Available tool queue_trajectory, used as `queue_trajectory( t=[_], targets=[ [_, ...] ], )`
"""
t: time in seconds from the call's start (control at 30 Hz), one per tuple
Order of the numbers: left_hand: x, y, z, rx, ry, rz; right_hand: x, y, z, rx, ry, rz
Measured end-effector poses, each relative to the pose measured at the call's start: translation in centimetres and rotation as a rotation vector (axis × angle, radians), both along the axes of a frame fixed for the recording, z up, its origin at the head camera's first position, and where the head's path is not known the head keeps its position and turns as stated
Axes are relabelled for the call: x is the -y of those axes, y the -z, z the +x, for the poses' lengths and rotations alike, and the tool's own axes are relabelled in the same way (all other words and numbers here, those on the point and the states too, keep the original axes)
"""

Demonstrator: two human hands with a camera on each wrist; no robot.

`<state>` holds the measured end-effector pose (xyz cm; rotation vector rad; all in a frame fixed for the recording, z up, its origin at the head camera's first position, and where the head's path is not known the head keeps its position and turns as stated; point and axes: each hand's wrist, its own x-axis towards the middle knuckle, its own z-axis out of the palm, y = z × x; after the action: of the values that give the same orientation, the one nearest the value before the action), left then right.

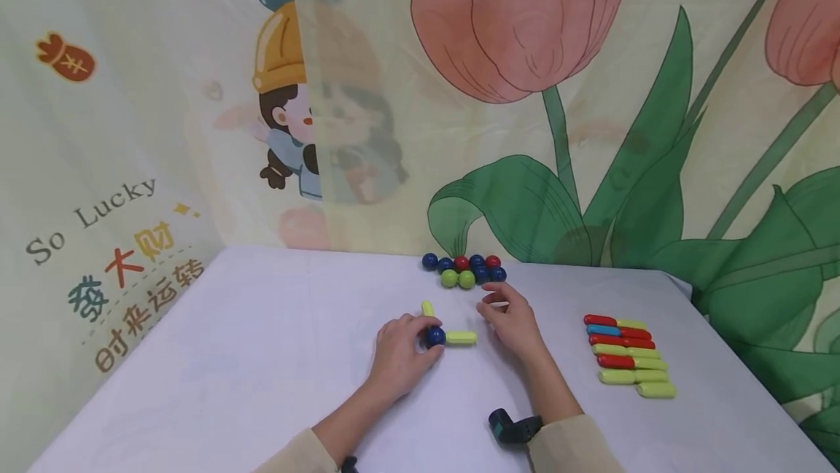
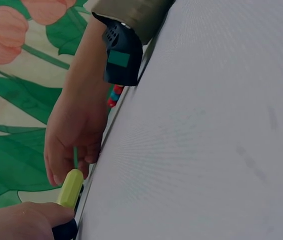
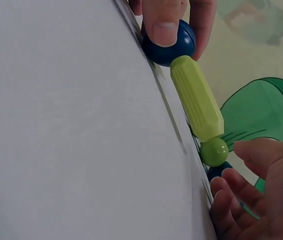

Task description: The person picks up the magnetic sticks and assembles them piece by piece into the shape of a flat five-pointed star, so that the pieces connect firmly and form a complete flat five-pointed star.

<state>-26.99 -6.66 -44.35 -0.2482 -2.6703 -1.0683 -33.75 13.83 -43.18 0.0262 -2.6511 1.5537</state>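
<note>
Joining step seemed in hand: your left hand [image 1: 402, 353] pinched blue ball [image 1: 436, 337], two yellow-green rods [image 1: 461, 338] meeting it, on worktop [image 1: 295, 356]. Your right hand [image 1: 515, 320], fingers parted (holding nothing), hovered beside far balls [image 1: 462, 264]; next move likely called for grasping one.

- A glossy dark-blue ball [image 1: 435, 337] is pinched by the left hand [image 1: 402, 353] at the white table [image 1: 262, 356].
- A yellow-green stick [image 1: 461, 338] is pointed rightward, one end against it.
- A second yellow-green stick [image 1: 428, 308] is pointed away, near end hidden.
- Beyond, nine balls [image 1: 467, 280] are clustered: five blue, two red, two green.
</note>
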Motion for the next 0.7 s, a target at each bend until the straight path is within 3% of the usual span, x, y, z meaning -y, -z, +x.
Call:
queue_trajectory(
  t=[0.3, 0.7],
  targets=[
    [0.3, 0.5, -0.1, -0.017, -0.048, -0.006, 1.5, 0.8, -2.2, -0.029, 0.031, 0.028],
    [0.4, 0.3, -0.6, -0.037, -0.052, -0.013, 2.4, 0.5, -4.2, -0.075, 0.039, 0.254]
  ],
)
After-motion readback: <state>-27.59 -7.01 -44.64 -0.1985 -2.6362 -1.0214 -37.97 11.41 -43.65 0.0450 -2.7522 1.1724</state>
